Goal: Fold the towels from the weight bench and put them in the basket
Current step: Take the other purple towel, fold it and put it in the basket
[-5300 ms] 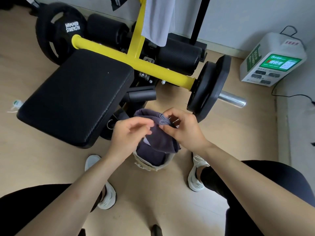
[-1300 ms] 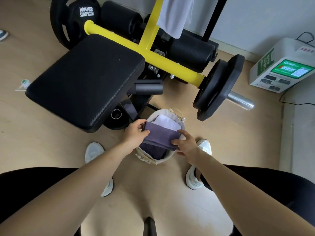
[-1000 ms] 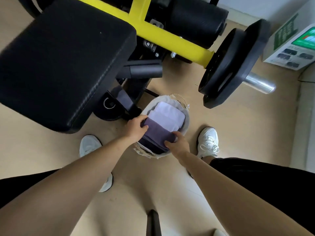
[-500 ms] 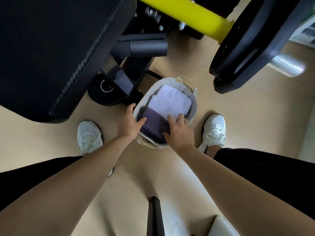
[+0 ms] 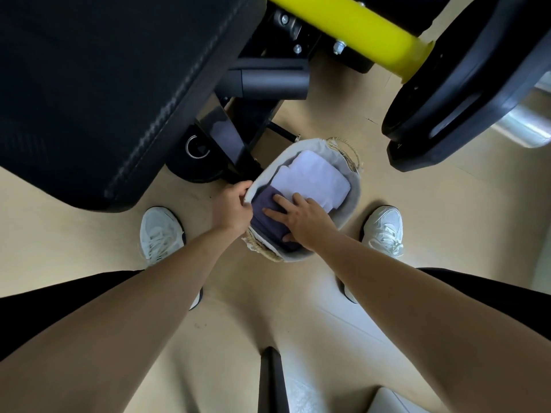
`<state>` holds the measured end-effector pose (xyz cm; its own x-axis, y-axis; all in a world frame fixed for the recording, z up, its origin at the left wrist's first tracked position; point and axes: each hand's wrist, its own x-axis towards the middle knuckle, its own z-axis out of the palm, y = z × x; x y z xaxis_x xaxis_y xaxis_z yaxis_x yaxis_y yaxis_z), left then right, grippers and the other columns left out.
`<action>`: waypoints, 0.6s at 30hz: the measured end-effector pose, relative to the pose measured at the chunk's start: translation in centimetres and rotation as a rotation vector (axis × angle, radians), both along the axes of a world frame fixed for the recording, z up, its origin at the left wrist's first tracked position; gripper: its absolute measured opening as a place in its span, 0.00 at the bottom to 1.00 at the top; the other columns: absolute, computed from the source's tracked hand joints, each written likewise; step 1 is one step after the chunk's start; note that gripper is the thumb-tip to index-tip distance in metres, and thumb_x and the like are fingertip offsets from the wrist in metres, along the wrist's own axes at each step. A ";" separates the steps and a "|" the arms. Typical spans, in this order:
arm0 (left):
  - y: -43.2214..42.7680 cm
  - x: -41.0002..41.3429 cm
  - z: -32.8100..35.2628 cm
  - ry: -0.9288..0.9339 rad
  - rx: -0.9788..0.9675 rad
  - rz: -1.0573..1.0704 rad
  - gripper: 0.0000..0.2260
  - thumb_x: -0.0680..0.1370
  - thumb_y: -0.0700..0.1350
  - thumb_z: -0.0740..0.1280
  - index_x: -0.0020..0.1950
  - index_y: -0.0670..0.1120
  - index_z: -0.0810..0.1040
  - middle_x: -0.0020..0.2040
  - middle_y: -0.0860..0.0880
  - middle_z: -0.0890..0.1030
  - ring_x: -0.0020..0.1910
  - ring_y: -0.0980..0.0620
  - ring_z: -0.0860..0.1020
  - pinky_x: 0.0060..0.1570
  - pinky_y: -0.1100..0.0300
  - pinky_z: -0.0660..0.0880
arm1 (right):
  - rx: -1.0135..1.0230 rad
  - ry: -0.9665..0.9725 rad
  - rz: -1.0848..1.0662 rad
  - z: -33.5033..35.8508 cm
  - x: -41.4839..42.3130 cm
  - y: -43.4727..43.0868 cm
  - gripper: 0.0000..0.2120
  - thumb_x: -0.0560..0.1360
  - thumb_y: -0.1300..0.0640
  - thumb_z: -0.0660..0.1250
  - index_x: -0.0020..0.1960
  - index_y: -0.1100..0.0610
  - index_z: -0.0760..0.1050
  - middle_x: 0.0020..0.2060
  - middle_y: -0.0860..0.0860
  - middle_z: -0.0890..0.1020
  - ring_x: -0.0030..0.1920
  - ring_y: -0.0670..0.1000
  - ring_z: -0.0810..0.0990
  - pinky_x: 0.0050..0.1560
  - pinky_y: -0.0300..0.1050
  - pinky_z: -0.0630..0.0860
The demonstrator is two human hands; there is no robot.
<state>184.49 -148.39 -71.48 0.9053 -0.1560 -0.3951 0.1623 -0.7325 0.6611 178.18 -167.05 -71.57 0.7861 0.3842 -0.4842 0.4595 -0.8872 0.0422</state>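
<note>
Both hands at my basket (image 5: 354, 201): left hand (image 5: 231, 205) grips its left edge, right hand (image 5: 301, 222) presses flat; shoving could rumple the purple towel (image 5: 267, 231).

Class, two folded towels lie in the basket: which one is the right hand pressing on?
The dark purple towel, at the near side of the basket, under the right hand; the white towel lies beyond it.

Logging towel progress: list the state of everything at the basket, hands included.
basket: upright on the floor, two towels inside.
white towel: folded, lying in the far half.
purple towel: folded, in the near half, beside the white one.
left hand: grips the basket's rim.
right hand: fingers straight, pressing on the purple towel.
</note>
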 end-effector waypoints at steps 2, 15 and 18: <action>0.0 0.1 0.5 0.045 -0.031 -0.003 0.23 0.76 0.31 0.65 0.69 0.45 0.79 0.59 0.44 0.84 0.56 0.43 0.82 0.54 0.57 0.75 | 0.040 0.023 -0.009 0.7 0.4 -0.1 0.37 0.79 0.37 0.61 0.81 0.41 0.46 0.80 0.52 0.54 0.67 0.59 0.66 0.61 0.52 0.71; -0.6 -0.2 11.0 0.098 -0.030 -0.125 0.13 0.77 0.41 0.69 0.61 0.50 0.83 0.62 0.50 0.83 0.59 0.48 0.81 0.59 0.56 0.76 | 0.655 -0.049 -0.764 12.7 -1.2 -4.6 0.18 0.79 0.45 0.67 0.65 0.51 0.78 0.60 0.49 0.82 0.51 0.48 0.81 0.54 0.42 0.75; -1.2 0.0 16.9 -0.032 -0.120 -0.230 0.10 0.77 0.41 0.69 0.55 0.52 0.85 0.51 0.55 0.86 0.52 0.52 0.84 0.57 0.51 0.80 | 0.841 -0.226 -0.926 17.8 0.1 -4.8 0.09 0.78 0.47 0.69 0.53 0.50 0.83 0.45 0.46 0.86 0.42 0.47 0.82 0.49 0.43 0.78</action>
<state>184.45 -149.57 -54.61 0.8524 -0.4032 -0.3328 -0.0218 -0.6634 0.7480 178.33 -171.84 -53.79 0.9569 -0.2286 -0.1794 -0.2879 -0.6627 -0.6913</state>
